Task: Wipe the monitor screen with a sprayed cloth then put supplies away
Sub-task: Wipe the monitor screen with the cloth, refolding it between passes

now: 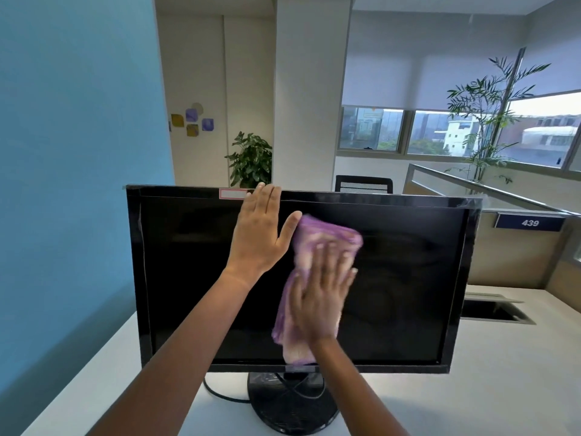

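A person stands at a pale surface (pixel 471 357) wiping a dark, switched-off monitor (pixel 393 278). The right hand (pixel 320 297) lies flat with fingers spread, palm pressing a purple cloth (pixel 327 234) against the screen; hand and cloth are blurred, so the hand appears to be mid-stroke. The cloth sits under that palm and spills out above the fingertips and below the wrist, reaching almost to the bottom bezel.

The left hand (pixel 261 231) is open too, fingers together and pointing up, thumb out to the side. Its fingertips reach the monitor's top edge, just left of the cloth — apparently steadying the screen.

To do this step well, light even pressure with overlapping passes seems best, while the bracing hand keeps the monitor from rocking on its round stand (pixel 283 410). The areas to either side of the hands look unreached — judging only from where the cloth is.

No spray bottle is visible.
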Demonstrator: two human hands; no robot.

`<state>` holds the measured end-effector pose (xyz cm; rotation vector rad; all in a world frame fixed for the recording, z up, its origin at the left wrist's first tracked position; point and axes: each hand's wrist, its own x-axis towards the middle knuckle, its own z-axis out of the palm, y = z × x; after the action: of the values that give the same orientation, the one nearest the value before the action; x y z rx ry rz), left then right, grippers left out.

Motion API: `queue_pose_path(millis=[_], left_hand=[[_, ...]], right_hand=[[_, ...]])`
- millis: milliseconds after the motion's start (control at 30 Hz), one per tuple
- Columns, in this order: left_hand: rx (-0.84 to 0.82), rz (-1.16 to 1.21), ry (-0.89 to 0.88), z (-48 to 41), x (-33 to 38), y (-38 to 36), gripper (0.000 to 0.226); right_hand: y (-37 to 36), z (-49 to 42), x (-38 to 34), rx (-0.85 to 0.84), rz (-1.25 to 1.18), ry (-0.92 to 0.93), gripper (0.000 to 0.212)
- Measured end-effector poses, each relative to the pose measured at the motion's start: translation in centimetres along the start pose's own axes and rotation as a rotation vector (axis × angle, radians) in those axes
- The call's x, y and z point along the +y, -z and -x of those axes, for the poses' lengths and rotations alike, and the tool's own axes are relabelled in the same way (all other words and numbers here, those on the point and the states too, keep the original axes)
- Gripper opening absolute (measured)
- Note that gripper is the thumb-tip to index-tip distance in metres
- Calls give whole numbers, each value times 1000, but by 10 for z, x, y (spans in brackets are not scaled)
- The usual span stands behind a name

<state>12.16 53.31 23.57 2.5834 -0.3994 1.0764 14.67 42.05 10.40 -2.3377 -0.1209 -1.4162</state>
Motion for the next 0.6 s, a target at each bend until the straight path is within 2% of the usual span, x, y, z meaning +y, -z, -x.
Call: queue_pose_path(millis=[67,133,233,300,433,600], left_hand=[[6,-5,-11,1,4,-2,101],[9,-26,-11,2,5,-2,97],[-4,-40,2,3,4,0,72],[-13,-41,12,2,3,1,62],[-35,-60,31,1,4,3,56],[-81,-40,46,-1,6,9,54]], right_hand=[[-9,14,-2,-79,123,333,65],[-12,18,12,-122,203,601,65],[-6,10,43,-137,279,854,61],[3,-2,67,-127,316,936,61],[24,-25,111,-43,329,866,62],[47,-35,157,52,359,560,61]])
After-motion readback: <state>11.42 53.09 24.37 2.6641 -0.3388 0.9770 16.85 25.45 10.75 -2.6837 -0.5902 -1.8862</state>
